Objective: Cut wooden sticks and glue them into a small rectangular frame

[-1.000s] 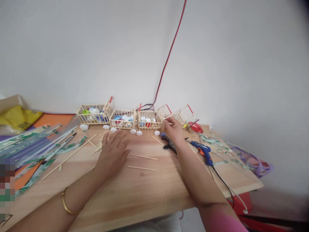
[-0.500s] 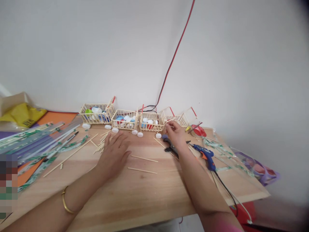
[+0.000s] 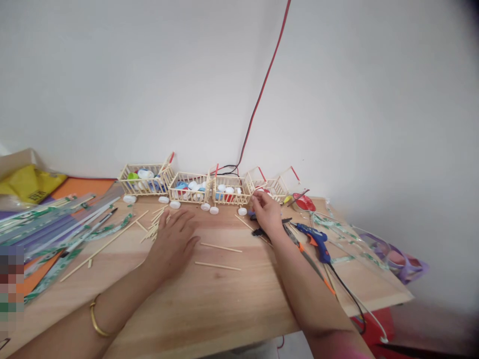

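Small Pale Wooden Stick Cart [image 3: 279,189] with Red Handle [image 3: 295,174], Partly Hidden by Right Hand [image 3: 267,212]

The cart is built of thin bars. It is placed last in a row, at the right of three similar carts [image 3: 190,201] loaded with white, blue and red round pieces [image 3: 194,186]. It is located just behind the right hand, whose fingers are bent together; whether anything is pinched cannot be told. The left hand [image 3: 173,242] is held open, empty, beside short pale wooden sticks [image 3: 151,230] on the wooden surface [image 3: 224,309]. A dark tool [image 3: 259,232] is partly covered by the right hand; near it, a blue glue gun [image 3: 316,238] is laid.
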`<state>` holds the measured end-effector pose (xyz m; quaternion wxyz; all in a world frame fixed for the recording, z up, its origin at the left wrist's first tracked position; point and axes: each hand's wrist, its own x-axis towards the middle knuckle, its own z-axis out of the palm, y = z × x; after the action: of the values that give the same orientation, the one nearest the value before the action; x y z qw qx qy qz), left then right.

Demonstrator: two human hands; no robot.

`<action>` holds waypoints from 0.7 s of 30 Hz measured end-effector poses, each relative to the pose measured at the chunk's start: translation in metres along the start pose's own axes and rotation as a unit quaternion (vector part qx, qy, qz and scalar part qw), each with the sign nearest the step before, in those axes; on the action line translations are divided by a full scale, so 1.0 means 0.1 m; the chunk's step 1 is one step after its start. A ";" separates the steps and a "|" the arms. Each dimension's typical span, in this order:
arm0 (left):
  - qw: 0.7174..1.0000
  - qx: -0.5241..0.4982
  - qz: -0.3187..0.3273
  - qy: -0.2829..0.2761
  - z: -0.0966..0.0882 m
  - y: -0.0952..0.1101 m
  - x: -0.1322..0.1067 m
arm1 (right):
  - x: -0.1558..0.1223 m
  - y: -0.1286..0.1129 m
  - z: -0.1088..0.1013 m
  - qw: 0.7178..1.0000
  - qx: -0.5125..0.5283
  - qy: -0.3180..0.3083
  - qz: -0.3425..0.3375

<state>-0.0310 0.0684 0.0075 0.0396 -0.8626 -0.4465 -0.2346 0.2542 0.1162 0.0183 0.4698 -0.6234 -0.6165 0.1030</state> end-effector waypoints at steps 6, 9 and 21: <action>1.000 -0.006 0.004 0.002 0.02 -0.02 0.00 | 0.00 -0.02 -0.03 1.000 -0.023 -0.010 -0.003; 1.000 -0.002 0.004 -0.004 0.03 -0.04 0.00 | -0.01 -0.02 -0.05 0.999 -0.031 -0.011 -0.001; 1.000 0.008 0.007 -0.003 0.03 -0.04 0.01 | 0.00 -0.02 -0.06 0.999 -0.025 -0.031 0.009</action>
<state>-0.0328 0.0725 0.0045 0.0461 -0.8661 -0.4425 -0.2281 0.2569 0.1129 0.0234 0.4335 -0.6369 -0.6279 0.1109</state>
